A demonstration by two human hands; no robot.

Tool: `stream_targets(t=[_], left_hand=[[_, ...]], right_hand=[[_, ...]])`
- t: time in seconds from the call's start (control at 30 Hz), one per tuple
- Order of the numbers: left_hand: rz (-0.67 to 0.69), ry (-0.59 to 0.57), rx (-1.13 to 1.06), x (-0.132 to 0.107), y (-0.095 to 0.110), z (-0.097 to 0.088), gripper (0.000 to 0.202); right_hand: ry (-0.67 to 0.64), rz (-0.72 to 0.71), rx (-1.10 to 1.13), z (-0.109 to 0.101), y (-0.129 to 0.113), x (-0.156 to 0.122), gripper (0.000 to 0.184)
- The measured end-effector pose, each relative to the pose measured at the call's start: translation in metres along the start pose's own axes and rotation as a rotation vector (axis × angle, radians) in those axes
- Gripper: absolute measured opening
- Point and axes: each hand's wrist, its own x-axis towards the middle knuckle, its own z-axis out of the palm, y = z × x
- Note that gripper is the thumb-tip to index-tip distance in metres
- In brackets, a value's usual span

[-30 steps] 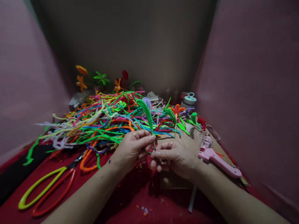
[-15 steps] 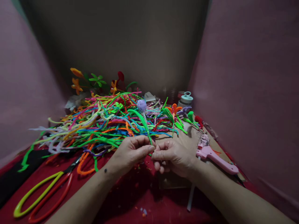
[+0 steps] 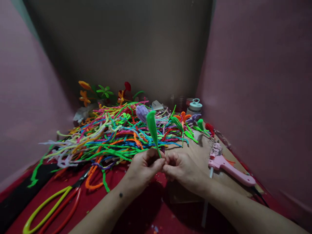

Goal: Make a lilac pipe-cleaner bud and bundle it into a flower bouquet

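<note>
Between my two hands stands a pipe cleaner flower with a purple bud (image 3: 141, 113) and a broad green leaf (image 3: 152, 126) on its stem. My left hand (image 3: 147, 167) pinches the stem low down, thumb against the curled fingers. Beside it, my right hand (image 3: 179, 167) is closed too, its thumb and fingertips touching the left fingertips at the stem's lower end. The stem's end is hidden in the fingers. Behind the hands spreads a big heap of coloured pipe cleaners (image 3: 117, 136).
Scissors (image 3: 48, 208) with yellow and red handles lie at the left. A pink glue gun (image 3: 226, 167) rests on cardboard (image 3: 195, 149) at the right, its glue stick pointing toward me. Finished flowers (image 3: 183, 118) lie behind it, near a bottle with a pale blue lid (image 3: 195, 104).
The flower has turned in my fingers: the green leaf now shows its broad side in front of the stem, and the purple bud leans left. The whole view has shifted slightly.
</note>
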Motion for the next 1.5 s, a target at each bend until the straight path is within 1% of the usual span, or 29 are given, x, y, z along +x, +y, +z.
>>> stream_targets(t=[0.07,0.17,0.27,0.37,0.43,0.5,0.57,0.63,0.73,0.8,0.87,0.93,1.0,1.1,1.2,1.27,1.33,1.43,1.5], left_hand=[[0.002,-0.005,0.004,-0.001,0.002,0.001,0.01],[-0.034,-0.002,-0.009,-0.001,0.003,0.002,0.011],[-0.063,0.005,-0.103,-0.002,0.002,0.002,0.011],[-0.094,0.035,-0.239,-0.001,-0.001,-0.002,0.016],[-0.127,0.062,-0.299,-0.001,-0.003,-0.006,0.019],[-0.153,0.066,-0.323,0.0,-0.003,-0.009,0.019],[-0.143,0.05,-0.326,-0.001,-0.002,-0.01,0.017],[-0.11,0.046,-0.322,-0.002,-0.001,-0.007,0.014],[-0.107,0.033,-0.33,-0.003,0.0,-0.003,0.013],[-0.113,0.023,-0.389,-0.002,0.0,-0.003,0.017],[-0.086,0.059,-0.47,0.0,0.0,-0.006,0.023],[-0.04,0.133,-0.542,0.003,0.002,-0.011,0.029],[-0.003,0.18,-0.597,0.005,0.005,-0.016,0.03],[-0.004,0.233,-0.633,0.005,0.007,-0.018,0.025],[-0.013,0.23,-0.587,0.002,0.006,-0.017,0.021],[0.016,0.221,-0.461,0.0,0.005,-0.015,0.019],[0.057,0.246,-0.318,-0.002,0.003,-0.013,0.016],[0.112,0.248,-0.169,-0.003,0.0,-0.011,0.01],[0.161,0.227,-0.064,-0.004,-0.001,-0.01,0.01]], right_hand=[[0.001,-0.009,-0.001,0.001,0.002,0.001,0.009],[-0.004,-0.012,0.006,0.003,0.004,0.001,0.009],[-0.023,0.015,0.049,0.004,0.005,0.001,0.015],[-0.039,0.046,0.06,0.005,0.003,0.0,0.021],[-0.065,0.066,0.039,0.005,0.0,-0.001,0.022],[-0.079,0.053,0.049,0.006,-0.002,-0.001,0.02],[-0.075,0.022,0.119,0.006,-0.004,-0.001,0.019],[-0.058,-0.003,0.265,0.006,-0.005,0.0,0.021],[-0.077,0.036,0.488,0.004,-0.006,0.001,0.02],[-0.094,0.074,0.524,0.003,-0.007,0.002,0.018],[-0.108,0.1,0.525,0.002,-0.007,0.001,0.014],[-0.128,0.122,0.55,0.001,-0.007,0.0,0.012],[-0.161,0.155,0.58,0.001,-0.006,0.0,0.013],[-0.187,0.186,0.597,0.002,-0.006,-0.001,0.014],[-0.191,0.203,0.595,0.004,-0.005,0.0,0.015],[-0.186,0.213,0.575,0.004,-0.005,0.0,0.015],[-0.197,0.215,0.56,0.004,-0.005,0.0,0.015],[-0.264,0.2,0.554,0.003,-0.005,-0.001,0.017],[-0.316,0.188,0.547,0.002,-0.006,-0.002,0.019]])
